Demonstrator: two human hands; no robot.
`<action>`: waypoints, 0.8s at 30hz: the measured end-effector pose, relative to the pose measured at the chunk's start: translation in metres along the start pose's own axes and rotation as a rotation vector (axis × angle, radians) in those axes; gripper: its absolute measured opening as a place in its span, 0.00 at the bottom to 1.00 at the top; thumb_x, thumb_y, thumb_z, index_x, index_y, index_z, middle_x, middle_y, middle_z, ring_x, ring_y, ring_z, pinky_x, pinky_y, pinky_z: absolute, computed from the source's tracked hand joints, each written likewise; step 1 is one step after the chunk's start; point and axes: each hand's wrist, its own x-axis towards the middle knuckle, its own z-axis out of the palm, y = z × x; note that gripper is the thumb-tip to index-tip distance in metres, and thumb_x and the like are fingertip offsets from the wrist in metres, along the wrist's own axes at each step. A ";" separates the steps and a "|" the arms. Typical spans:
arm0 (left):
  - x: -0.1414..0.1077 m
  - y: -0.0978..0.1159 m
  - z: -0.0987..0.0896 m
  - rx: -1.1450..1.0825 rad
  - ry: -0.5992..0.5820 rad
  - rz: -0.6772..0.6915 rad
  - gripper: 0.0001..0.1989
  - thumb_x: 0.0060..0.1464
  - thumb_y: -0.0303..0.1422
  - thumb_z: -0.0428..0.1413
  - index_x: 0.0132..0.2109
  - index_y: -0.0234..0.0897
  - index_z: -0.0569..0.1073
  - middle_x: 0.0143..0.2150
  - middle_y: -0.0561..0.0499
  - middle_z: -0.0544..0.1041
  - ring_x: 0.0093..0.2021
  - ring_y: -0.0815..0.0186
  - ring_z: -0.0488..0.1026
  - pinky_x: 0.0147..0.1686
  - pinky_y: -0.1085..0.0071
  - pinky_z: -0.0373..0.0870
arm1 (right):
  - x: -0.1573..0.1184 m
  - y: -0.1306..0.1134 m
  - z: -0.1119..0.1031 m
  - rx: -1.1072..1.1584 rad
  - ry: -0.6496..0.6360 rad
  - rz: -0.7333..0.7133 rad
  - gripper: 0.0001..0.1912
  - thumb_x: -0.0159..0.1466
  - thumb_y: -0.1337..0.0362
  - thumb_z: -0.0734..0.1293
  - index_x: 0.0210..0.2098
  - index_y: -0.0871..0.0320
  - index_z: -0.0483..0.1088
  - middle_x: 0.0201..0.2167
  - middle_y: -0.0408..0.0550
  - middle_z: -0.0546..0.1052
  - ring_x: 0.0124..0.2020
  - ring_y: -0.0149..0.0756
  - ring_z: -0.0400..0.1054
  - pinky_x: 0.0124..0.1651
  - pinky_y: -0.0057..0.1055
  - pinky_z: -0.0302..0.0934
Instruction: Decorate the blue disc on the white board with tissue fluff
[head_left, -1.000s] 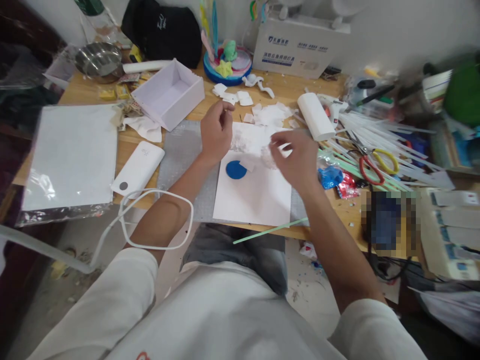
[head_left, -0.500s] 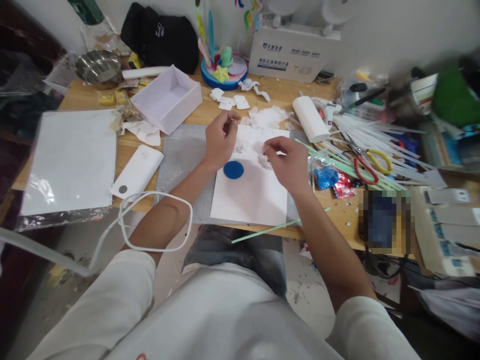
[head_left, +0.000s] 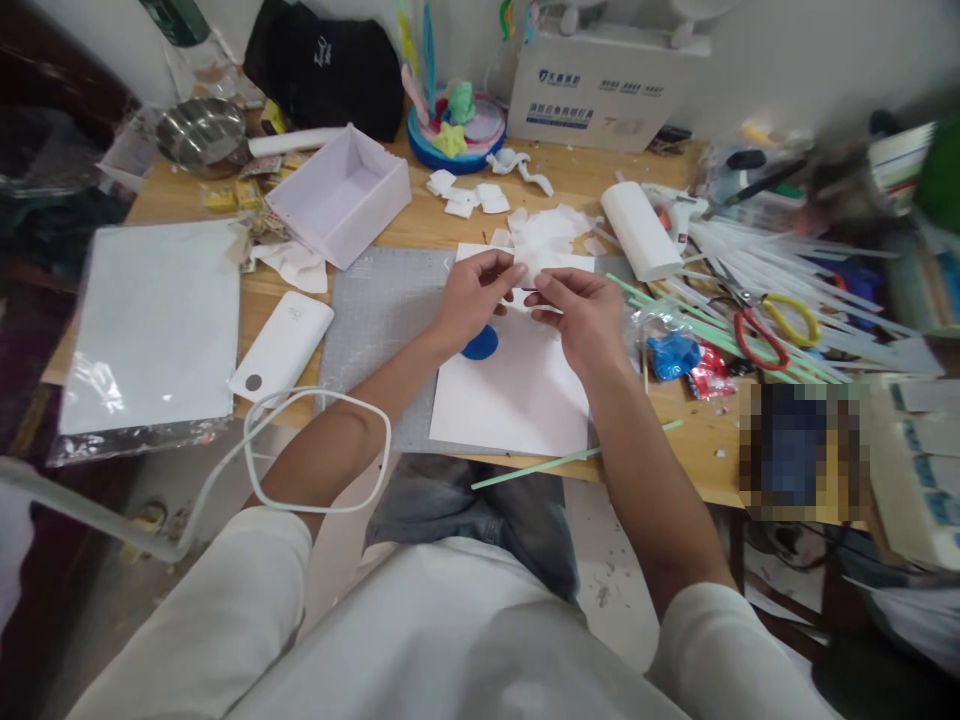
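Above the white sheet, my left hand [head_left: 474, 298] and my right hand [head_left: 581, 308] are close together, with fingertips pinched on a small thin white piece [head_left: 528, 268] between them. The white sheet [head_left: 517, 400] lies on a grey cutting mat [head_left: 375, 310]. A flat blue disc [head_left: 481, 344] rests on the sheet, partly covered by my left hand. White tissue scraps [head_left: 551, 225] lie just beyond the fingers.
A lilac open box [head_left: 345, 200], white power bank [head_left: 283, 345] and steel bowl [head_left: 201, 132] are on the left. Right are a white roll [head_left: 641, 232], scissors [head_left: 763, 340], pale strips and a blue packet [head_left: 673, 354]. A green strip [head_left: 536, 467] crosses the table's front edge.
My hands have come together from apart, and the white piece is now held between them. My left hand now covers part of the blue disc. The view has shifted slightly.
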 end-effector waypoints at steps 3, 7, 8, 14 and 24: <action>-0.001 0.002 -0.003 0.007 -0.061 0.005 0.10 0.68 0.30 0.57 0.35 0.38 0.70 0.31 0.55 0.71 0.29 0.74 0.71 0.23 0.81 0.68 | -0.002 -0.004 -0.001 0.025 -0.022 0.043 0.16 0.53 0.50 0.80 0.33 0.53 0.77 0.30 0.40 0.79 0.29 0.27 0.75 0.31 0.26 0.71; -0.002 0.002 -0.002 0.052 -0.115 0.018 0.12 0.70 0.29 0.55 0.34 0.37 0.68 0.29 0.56 0.69 0.27 0.75 0.70 0.23 0.82 0.67 | -0.004 -0.004 -0.003 0.011 -0.031 0.046 0.14 0.52 0.53 0.80 0.30 0.53 0.77 0.25 0.39 0.77 0.27 0.27 0.74 0.31 0.26 0.71; -0.002 0.001 -0.002 0.055 -0.121 0.027 0.12 0.71 0.30 0.55 0.34 0.37 0.68 0.28 0.56 0.68 0.27 0.75 0.70 0.23 0.82 0.67 | -0.004 -0.004 -0.003 0.003 -0.033 0.043 0.13 0.52 0.54 0.80 0.30 0.53 0.77 0.25 0.39 0.77 0.27 0.27 0.73 0.31 0.26 0.71; -0.002 -0.001 0.001 -0.011 -0.053 0.077 0.08 0.67 0.34 0.61 0.40 0.38 0.70 0.33 0.55 0.73 0.29 0.74 0.73 0.23 0.81 0.67 | -0.006 0.001 -0.001 0.017 -0.004 -0.006 0.12 0.53 0.55 0.79 0.30 0.53 0.77 0.25 0.38 0.76 0.27 0.25 0.73 0.30 0.24 0.70; -0.005 0.001 0.002 -0.108 -0.064 0.062 0.08 0.63 0.32 0.64 0.43 0.39 0.71 0.33 0.56 0.75 0.33 0.73 0.76 0.28 0.80 0.73 | -0.010 -0.001 0.000 0.057 -0.049 0.007 0.14 0.51 0.52 0.80 0.31 0.52 0.79 0.28 0.40 0.80 0.30 0.28 0.74 0.31 0.26 0.71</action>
